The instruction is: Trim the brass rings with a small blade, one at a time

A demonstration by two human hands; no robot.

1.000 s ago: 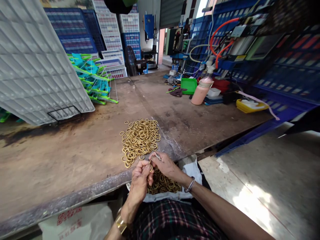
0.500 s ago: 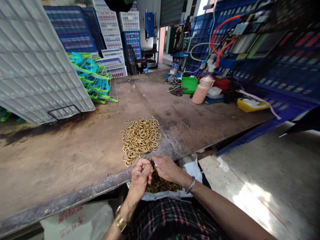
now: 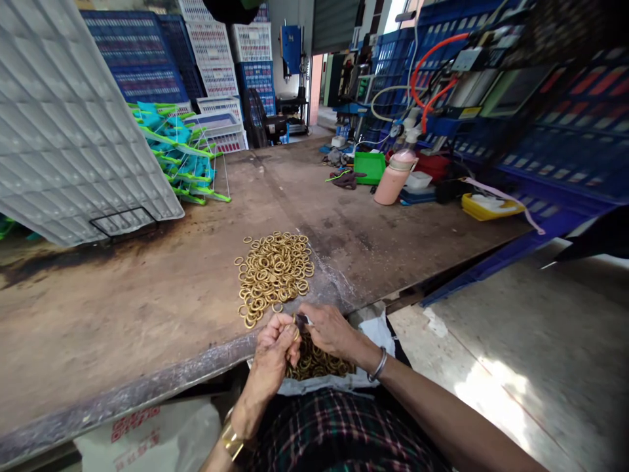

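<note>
My left hand is closed, pinching a brass ring between thumb and fingers above the table's front edge. My right hand is closed on a small dark tool whose tip meets the ring; its exact kind is too small to make out. Just beyond both hands, a loose pile of brass rings lies on the wooden table. Under my hands, a white sack at my lap holds many darker rings, partly hidden by my wrists.
A tilted white ribbed panel stands at left, beside green and turquoise plastic pieces. Towards the back right are a green tray, a pink bottle and a yellow dish. Stacked crates fill the background.
The camera view has shifted slightly. Both hands stay together over the sack, with the dark tool turned a little at the ring.
</note>
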